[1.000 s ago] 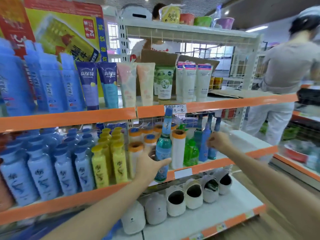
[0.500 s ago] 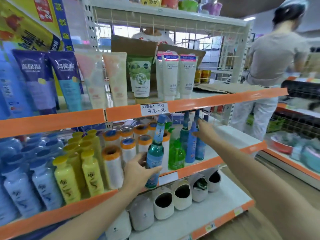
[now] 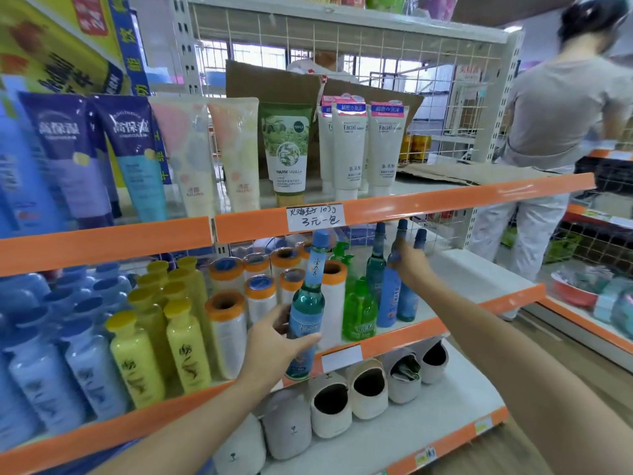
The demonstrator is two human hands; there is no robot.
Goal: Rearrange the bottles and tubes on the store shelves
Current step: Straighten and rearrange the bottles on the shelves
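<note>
Middle shelf (image 3: 445,329): right end bare past the blue bottles (image 3: 394,296), open access from front and side. Left and centre packed tight: yellow bottles (image 3: 161,341), orange-capped rolls (image 3: 227,323), green pump bottle (image 3: 359,311), no gaps between. Overhead the upper shelf lip (image 3: 445,204) sits just above the tall bottle necks. Upper shelf: tubes (image 3: 349,149) fill the left, flat cardboard (image 3: 479,173) on the right.

Three white facial tubes (image 3: 352,149); two hands (image 3: 274,341)
</note>
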